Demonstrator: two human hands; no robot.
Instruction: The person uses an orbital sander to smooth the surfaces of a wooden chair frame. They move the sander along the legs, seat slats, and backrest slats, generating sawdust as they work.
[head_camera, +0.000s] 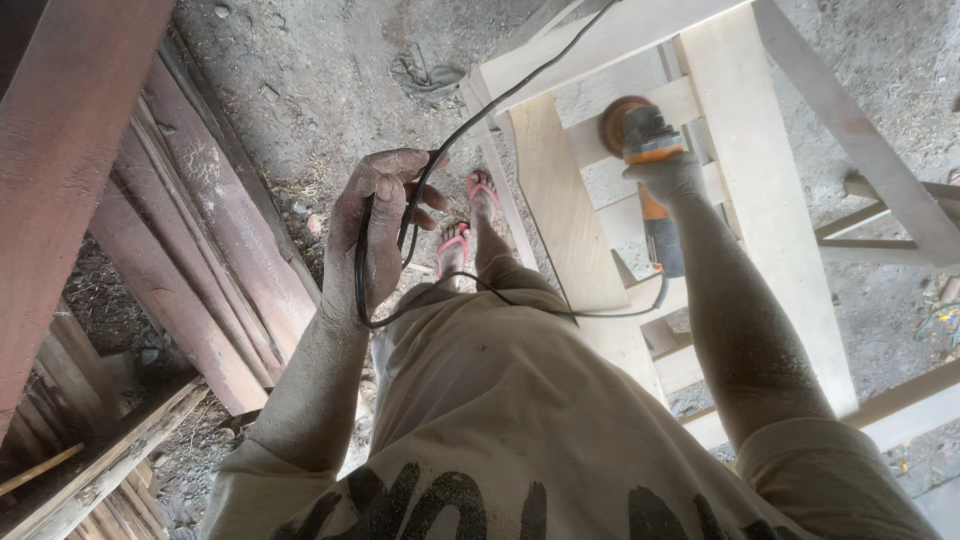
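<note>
My right hand (668, 176) grips an orange and grey angle grinder (645, 150), whose round sanding disc (620, 118) rests against a rail of a pale unfinished wooden frame (760, 190). My left hand (375, 235), coated in dust, is raised to the left and holds a loop of the grinder's black power cord (400, 235). The cord runs up past the frame's top board and back down to the tool's tail. Both forearms are covered in sawdust.
Reddish planks (215, 240) lean in a stack at the left over a dirt floor (330, 70). My feet in red sandals (470, 215) stand beside the frame's leg. More pale timber (900, 400) lies at the right.
</note>
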